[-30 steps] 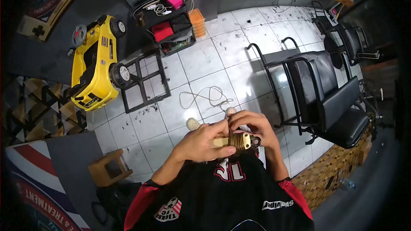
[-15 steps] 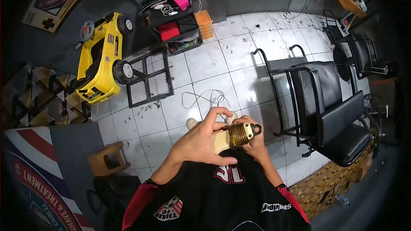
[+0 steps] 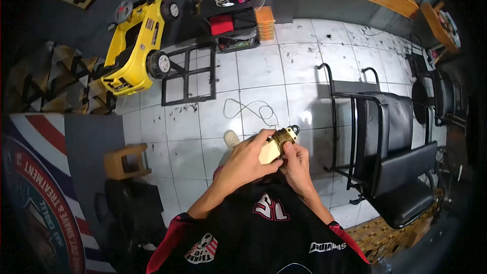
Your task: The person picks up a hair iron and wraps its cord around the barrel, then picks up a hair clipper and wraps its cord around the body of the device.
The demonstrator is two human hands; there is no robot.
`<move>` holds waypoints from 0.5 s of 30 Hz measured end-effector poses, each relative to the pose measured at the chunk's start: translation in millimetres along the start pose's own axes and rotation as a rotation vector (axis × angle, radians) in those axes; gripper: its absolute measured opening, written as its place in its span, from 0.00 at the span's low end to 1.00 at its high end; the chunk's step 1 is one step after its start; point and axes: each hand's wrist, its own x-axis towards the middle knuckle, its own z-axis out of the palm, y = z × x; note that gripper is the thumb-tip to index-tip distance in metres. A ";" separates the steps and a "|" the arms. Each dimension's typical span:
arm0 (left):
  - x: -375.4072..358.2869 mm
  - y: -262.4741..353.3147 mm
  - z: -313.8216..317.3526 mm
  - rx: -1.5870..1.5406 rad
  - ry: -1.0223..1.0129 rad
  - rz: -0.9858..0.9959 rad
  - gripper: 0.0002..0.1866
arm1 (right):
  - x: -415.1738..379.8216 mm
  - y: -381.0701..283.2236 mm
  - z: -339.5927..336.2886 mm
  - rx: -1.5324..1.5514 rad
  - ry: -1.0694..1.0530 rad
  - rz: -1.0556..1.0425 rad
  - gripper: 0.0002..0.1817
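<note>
A cream hair clipper (image 3: 269, 152) with a gold-brown ribbed wrap (image 3: 282, 138) round one end is held up in front of my chest. A black ring shows at its far tip. My left hand (image 3: 242, 161) is closed round the cream body, thumb and fingers on its sides. From the other side, my right hand (image 3: 298, 168) grips the wrapped end, its thumb pressed on the ribbed part. A thin pale cord (image 3: 249, 107) lies in loops over the floor tiles beyond my hands.
Black barber chairs (image 3: 393, 142) stand to the right. A yellow toy car (image 3: 134, 45), a dark frame (image 3: 188, 73) and a black trolley (image 3: 238, 43) are at the far left. A brown stool (image 3: 114, 161) sits nearer on the left. Hair clippings dot the tiles.
The view has shifted. My left fingers, raised before, now lie closer round the clipper, and my right thumb has come onto its ribbed wrap. The clipper has moved slightly away from my chest.
</note>
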 end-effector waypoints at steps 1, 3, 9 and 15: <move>-3.5 -1.7 -4.7 -0.036 -0.070 -0.020 0.40 | -0.8 -3.0 5.0 0.036 -0.009 -0.026 0.19; -9.7 -3.3 -7.9 -0.007 -0.091 -0.033 0.45 | 6.3 3.0 2.1 0.017 -0.026 -0.046 0.19; -37.9 -28.3 7.1 -0.238 0.172 -0.012 0.50 | 15.2 5.2 24.2 -0.279 -0.179 -0.236 0.13; -32.8 -48.4 8.6 -0.209 0.416 -0.057 0.38 | 30.3 -21.6 36.6 -0.586 -0.306 -0.249 0.12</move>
